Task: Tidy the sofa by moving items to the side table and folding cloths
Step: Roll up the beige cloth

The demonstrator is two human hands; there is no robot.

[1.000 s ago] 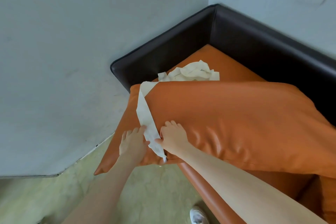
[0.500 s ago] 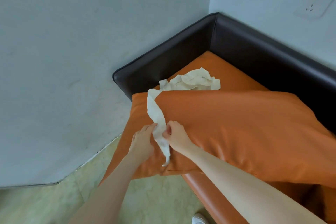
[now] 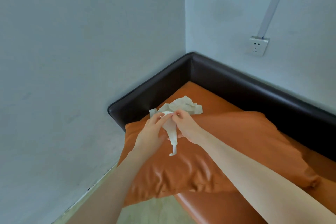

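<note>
Two hands, one cloth, one cushion. The left hand point(image 3: 152, 129) and the right hand point(image 3: 183, 123) meet above the cushion, each pinching the upper end of a single pale cloth point(image 3: 181, 107) between thumb and fingertips; the two hands are just beside each other, nearly touching at the pinch. From the pinch a narrow strip of the cloth hangs down between the wrists, its twisted tail ending over the cushion face. The remainder of the same cloth lies crumpled in a heap on the sofa seat point(image 3: 205, 94), just behind the hands and near the corner of the sofa.

One orange leather-like cushion point(image 3: 227, 151) lies tilted across the front of the seat, one corner overhanging the floor point(image 3: 154, 212). The seat is orange; the sofa's arm and back point(image 3: 254, 85) are dark brown and form a right angle set into the room corner. Two pale grey walls meet there. The right wall carries one white socket point(image 3: 257, 45), with one white cable duct point(image 3: 272, 3) rising from it. The floor is pale and greenish.
</note>
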